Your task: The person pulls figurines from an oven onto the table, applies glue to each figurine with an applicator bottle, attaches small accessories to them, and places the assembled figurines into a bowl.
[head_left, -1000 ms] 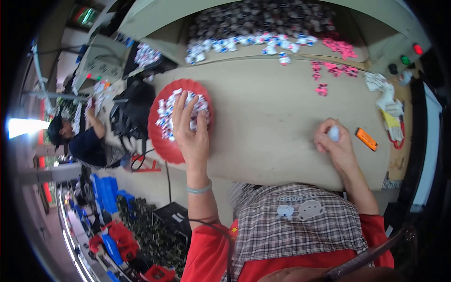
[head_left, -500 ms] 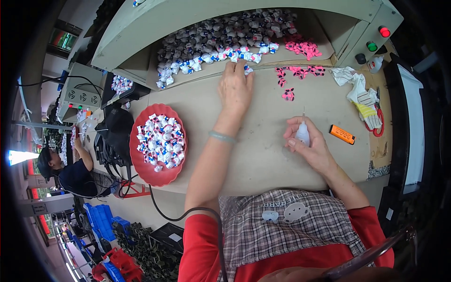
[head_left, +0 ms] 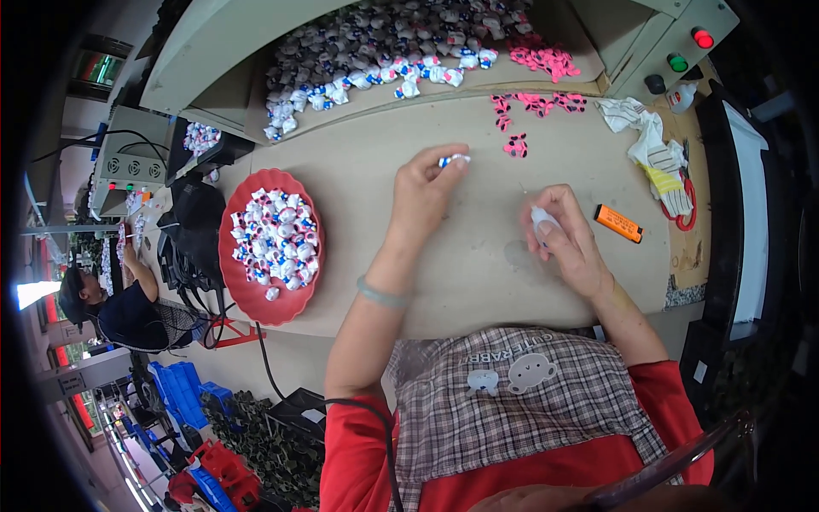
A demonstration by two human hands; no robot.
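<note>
My left hand (head_left: 422,189) is above the middle of the table, pinching a small white and blue figurine (head_left: 454,160) between thumb and fingers. To the right, my right hand (head_left: 570,237) is wrapped round a small white squeeze bottle (head_left: 543,220) with a thin needle tip pointing up and to the left. Several pink and black pieces (head_left: 515,145) lie on the table beyond my hands. A pile of like white and blue figurines (head_left: 375,77) fills the recess of the grey machine at the back. More figurines (head_left: 277,243) are heaped in a red scalloped dish on the left.
An orange lighter (head_left: 618,224) lies right of my right hand. Farther right are striped work gloves (head_left: 646,154) and red-handled scissors (head_left: 688,205). The grey machine (head_left: 657,38) bounds the far side. Another person (head_left: 128,307) works at the far left.
My left hand has drawn back from the machine's front edge toward me, bringing a figurine with it. The bottle in my right hand has tilted to the left. The whole view has shifted slightly.
</note>
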